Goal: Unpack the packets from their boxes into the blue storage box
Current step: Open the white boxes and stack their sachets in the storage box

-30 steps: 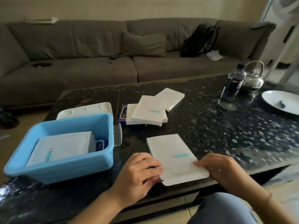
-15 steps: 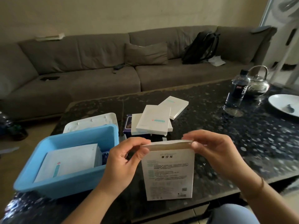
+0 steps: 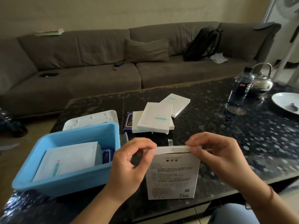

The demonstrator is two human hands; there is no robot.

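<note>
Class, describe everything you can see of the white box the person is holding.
The box is flat, white and looks like thin card. It stands upright at the near edge of the table, its printed back towards the camera: dark lines of small text and a small code near the bottom. The top flap is lifted slightly, showing a dark gap. The left hand and right hand pinch the flap's two ends. The contents are hidden.

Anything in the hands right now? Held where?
Yes: both hands, left hand and right hand, pinch the top flap of the upright white box.
</note>
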